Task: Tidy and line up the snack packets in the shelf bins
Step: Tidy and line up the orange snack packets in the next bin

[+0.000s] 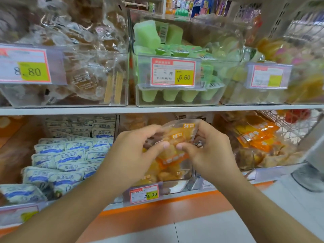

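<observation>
While both hands work at the middle bin of the lower shelf, the left hand and the right hand each pinch the same clear packet of yellow snacks with orange labels, thumbs in front and fingers curled behind, holding it just above the heap of like packets in that bin. To do this step well, I judge the packet should be squared up label-forward and set down flat on the stack rather than dropped (the film looks slippery and may slide), with its edge parallel to the bin's front wall, right above the 29.90 price tag. Left of the middle bin, a bin holds blue-and-white packets lying in rough overlapping rows. Right of the middle bin, another clear bin holds orange-labelled packets piled loosely, and these look the least orderly. Above the middle bin, on the upper shelf, a clear tub holds green jelly cups behind a 6.60 tag; left of that tub sits a tub of brown snacks in clear wrap with an 8.80 tag, and to its right a tub of pale yellow cups, blurred.
</observation>
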A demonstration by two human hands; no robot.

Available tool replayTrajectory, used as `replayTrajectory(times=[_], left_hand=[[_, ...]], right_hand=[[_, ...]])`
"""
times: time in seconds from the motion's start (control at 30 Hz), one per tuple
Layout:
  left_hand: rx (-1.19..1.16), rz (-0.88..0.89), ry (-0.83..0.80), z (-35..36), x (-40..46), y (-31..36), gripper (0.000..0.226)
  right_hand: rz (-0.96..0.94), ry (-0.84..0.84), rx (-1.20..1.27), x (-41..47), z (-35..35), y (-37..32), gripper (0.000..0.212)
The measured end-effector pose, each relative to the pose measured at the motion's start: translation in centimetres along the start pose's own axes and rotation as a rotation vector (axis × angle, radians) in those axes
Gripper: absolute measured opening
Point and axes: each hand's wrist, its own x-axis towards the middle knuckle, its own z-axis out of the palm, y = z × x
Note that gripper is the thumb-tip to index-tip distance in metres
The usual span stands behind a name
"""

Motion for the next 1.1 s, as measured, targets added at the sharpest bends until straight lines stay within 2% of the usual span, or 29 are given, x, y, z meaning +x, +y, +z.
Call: replayTrajectory(times=[0.17,0.23,0.4,0.53,0.7,0.83,0.93,1.0,1.1], left_hand=[[0.121,0.041,-0.109,0.7,1.0,-0.9,0.053],[0.151,0.022,-0.108,1.1,1.1,-1.7,0.048],[0.299,-0.023,-0.142,0.9,0.6,-2.8,0.019],[0.355,0.069,-0.143,0.8,0.3,-2.9,0.017],[0.378,0.094,-0.213,2.0,-0.2,-3.4,0.037],[0.358,0.039,-0.278,2.3,-0.7,-3.7,0.035],[0.373,-0.035,-0.278,1.2,-1.1,-3.8,0.059],[0.443,-0.056,-0.294,0.2,-1.3,-4.1,0.073],[0.563,-0.066,-0.364,-0.8,-1.6,-4.7,0.084]], right_hand=[[0.033,0.004,0.049,0.4,-0.7,1.5,0.024],[0.063,-0.052,0.073,0.2,-0.1,1.8,0.033],[0.051,-0.136,-0.047,-0.2,1.3,3.1,0.028],[0.027,-0.190,-0.132,0.2,1.0,3.1,0.025],[-0.060,-0.273,-0.054,0.1,-0.8,2.6,0.043],[-0.161,-0.351,-0.270,-0.1,0.1,2.6,0.019],[-0.125,-0.374,-0.375,0.0,0.6,2.7,0.015],[-0.193,-0.383,-0.476,0.1,1.0,2.7,0.006],[-0.259,-0.449,-0.617,0.1,1.6,2.6,0.018]])
